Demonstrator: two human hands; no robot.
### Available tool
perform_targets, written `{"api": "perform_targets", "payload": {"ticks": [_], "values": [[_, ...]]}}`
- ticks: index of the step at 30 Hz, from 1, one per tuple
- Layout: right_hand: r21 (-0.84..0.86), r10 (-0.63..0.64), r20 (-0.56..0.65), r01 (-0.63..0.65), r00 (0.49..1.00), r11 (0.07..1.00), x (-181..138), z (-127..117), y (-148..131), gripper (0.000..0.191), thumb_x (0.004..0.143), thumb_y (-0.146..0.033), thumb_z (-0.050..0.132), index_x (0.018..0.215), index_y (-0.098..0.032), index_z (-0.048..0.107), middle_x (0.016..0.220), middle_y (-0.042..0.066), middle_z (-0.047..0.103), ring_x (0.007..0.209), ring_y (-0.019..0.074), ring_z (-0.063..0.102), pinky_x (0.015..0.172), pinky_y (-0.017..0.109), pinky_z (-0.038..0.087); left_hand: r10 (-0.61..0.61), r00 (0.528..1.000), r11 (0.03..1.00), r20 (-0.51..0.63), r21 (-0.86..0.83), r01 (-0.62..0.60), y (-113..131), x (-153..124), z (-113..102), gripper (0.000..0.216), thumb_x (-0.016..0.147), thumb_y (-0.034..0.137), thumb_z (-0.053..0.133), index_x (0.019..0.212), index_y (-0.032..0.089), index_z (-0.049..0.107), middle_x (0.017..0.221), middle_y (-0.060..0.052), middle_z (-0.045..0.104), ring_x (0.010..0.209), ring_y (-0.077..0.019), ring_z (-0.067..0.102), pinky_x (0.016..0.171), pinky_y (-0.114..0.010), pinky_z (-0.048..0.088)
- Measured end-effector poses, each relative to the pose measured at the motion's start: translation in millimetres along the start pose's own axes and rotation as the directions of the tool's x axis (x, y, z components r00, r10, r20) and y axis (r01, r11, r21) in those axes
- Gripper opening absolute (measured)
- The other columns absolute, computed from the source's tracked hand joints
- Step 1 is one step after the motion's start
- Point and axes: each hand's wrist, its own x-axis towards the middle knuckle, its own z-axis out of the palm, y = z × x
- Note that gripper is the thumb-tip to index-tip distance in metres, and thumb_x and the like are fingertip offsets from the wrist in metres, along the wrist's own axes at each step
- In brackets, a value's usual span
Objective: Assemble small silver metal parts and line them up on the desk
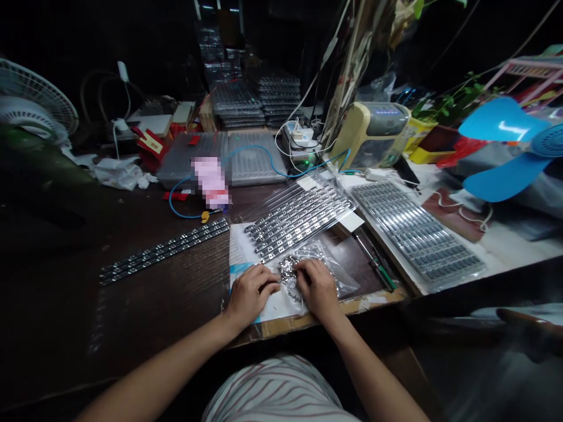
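A small heap of shiny metal parts (pixel 288 268) lies on a clear plastic bag (pixel 341 272) near the table's front edge. At the heap's left side is my left hand (pixel 250 294), thumb and fingertips pressed together; anything between them is too small to make out. My right hand (pixel 320 288) bends its fingers down onto the right side of the heap, and its fingertips are partly hidden. Just beyond the heap, a clear tray (pixel 303 220) bears rows of metal strips with small fittings. White paper (pixel 268 310) lies beneath the hands.
More dark metal strips (pixel 165 252) lie to the left. On the right are a filled clear tray (pixel 417 234), a green-handled screwdriver (pixel 387 278) and a blue-bladed fan (pixel 505 146). A blue cable (pixel 281 170) crosses the table behind, before stacked trays (pixel 237 105).
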Motion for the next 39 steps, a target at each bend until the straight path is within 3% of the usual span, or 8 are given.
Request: {"api": "perform_targets", "payload": {"ticks": [8, 13, 17, 21, 26, 29, 32, 39], "values": [[-0.013, -0.024, 0.03, 0.024, 0.999, 1.0, -1.4, 2.5, 3.5, 0.025, 0.092, -0.016, 0.043, 0.108, -0.022, 0.062, 0.092, 0.006, 0.063, 0.088, 0.0198, 0.056, 0.077, 0.033, 0.046, -0.007, 1.0, 1.0, 0.021, 0.004, 0.007, -3.5, 0.5, 2.2, 0.01, 0.084, 0.022, 0.06, 0.087, 0.021, 0.069, 0.084, -0.005, 0.065, 0.083, -0.0184, 0.059, 0.077, -0.032, 0.047], [0.022, -0.04, -0.001, 0.04, 0.999, 0.999, -0.5, 0.6, 3.8, 0.022, 0.093, -0.018, 0.044, 0.101, -0.021, 0.063, 0.09, 0.005, 0.066, 0.084, 0.0183, 0.058, 0.076, 0.032, 0.046, 0.018, 1.0, 0.997, -0.014, -0.076, -0.019, 0.5, 1.9, -2.1, 0.012, 0.085, 0.02, 0.058, 0.088, 0.021, 0.07, 0.085, -0.005, 0.066, 0.084, -0.0176, 0.06, 0.077, -0.031, 0.047], [0.013, -0.081, -0.01, 0.081, 0.997, 0.997, -0.9, -2.9, -4.3, 0.016, 0.092, -0.022, 0.051, 0.095, -0.023, 0.066, 0.088, 0.003, 0.069, 0.082, 0.0169, 0.062, 0.074, 0.031, 0.045, -0.06, 0.978, 0.998, -0.2, -0.02, 0.057, -19.7, 17.5, -37.5, 0.016, 0.084, 0.022, 0.057, 0.094, 0.022, 0.069, 0.089, -0.005, 0.066, 0.083, -0.0172, 0.06, 0.075, -0.03, 0.048], [-0.016, -0.097, 0.072, 0.098, 0.993, 0.995, -2.2, 5.4, -19.5, 0.01, 0.087, -0.03, 0.06, 0.084, -0.024, 0.068, 0.079, 0.002, 0.07, 0.075, 0.0158, 0.062, 0.068, 0.028, 0.041, -0.1, 0.932, 0.962, -0.348, 0.205, 0.18, -67.7, 31.8, -86.3, 0.016, 0.082, 0.029, 0.058, 0.086, 0.021, 0.07, 0.089, -0.004, 0.064, 0.082, -0.0181, 0.06, 0.076, -0.03, 0.046], [-0.031, -0.118, 0.128, 0.122, 0.985, 0.992, -0.6, 23.5, -34.2, 0.012, 0.087, -0.033, 0.061, 0.082, -0.026, 0.069, 0.082, 0.001, 0.069, 0.075, 0.0157, 0.058, 0.068, 0.03, 0.037, -0.096, 0.925, 0.839, -0.367, 0.47, 0.273, -106.3, 18.2, -113.7, 0.019, 0.082, 0.034, 0.057, 0.081, 0.022, 0.071, 0.088, -0.005, 0.064, 0.083, -0.0216, 0.057, 0.076, -0.034, 0.041], [-0.038, -0.121, 0.114, 0.126, 0.986, 0.991, 0.6, 27.2, -37.1, 0.011, 0.087, -0.033, 0.061, 0.084, -0.027, 0.07, 0.087, 0.001, 0.069, 0.077, 0.0162, 0.057, 0.069, 0.03, 0.036, -0.09, 0.926, 0.774, -0.367, 0.559, 0.297, -107.0, 5.9, -118.6, 0.016, 0.083, 0.03, 0.055, 0.082, 0.023, 0.07, 0.088, -0.005, 0.067, 0.087, -0.0247, 0.055, 0.077, -0.036, 0.036], [-0.04, -0.118, 0.119, 0.124, 0.986, 0.991, 1.0, 27.1, -37.6, 0.011, 0.087, -0.033, 0.061, 0.085, -0.027, 0.071, 0.086, 0.001, 0.068, 0.077, 0.0158, 0.055, 0.068, 0.03, 0.035, -0.08, 0.927, 0.771, -0.366, 0.567, 0.29, -98.5, 8.4, -118.9, 0.015, 0.082, 0.027, 0.055, 0.085, 0.024, 0.069, 0.091, -0.005, 0.068, 0.088, -0.0259, 0.054, 0.077, -0.036, 0.034], [-0.101, -0.147, 0.146, 0.163, 0.978, 0.981, 0.3, 27.9, -41.6, 0.011, 0.087, -0.032, 0.061, 0.091, -0.03, 0.071, 0.086, 0.002, 0.066, 0.078, 0.0165, 0.054, 0.066, 0.031, 0.035, -0.004, 0.982, 0.855, -0.188, 0.508, 0.1, -70.8, 79.9, -78.0, 0.016, 0.084, 0.03, 0.055, 0.085, 0.023, 0.07, 0.088, -0.006, 0.07, 0.085, -0.0235, 0.059, 0.078, -0.036, 0.035]]}}
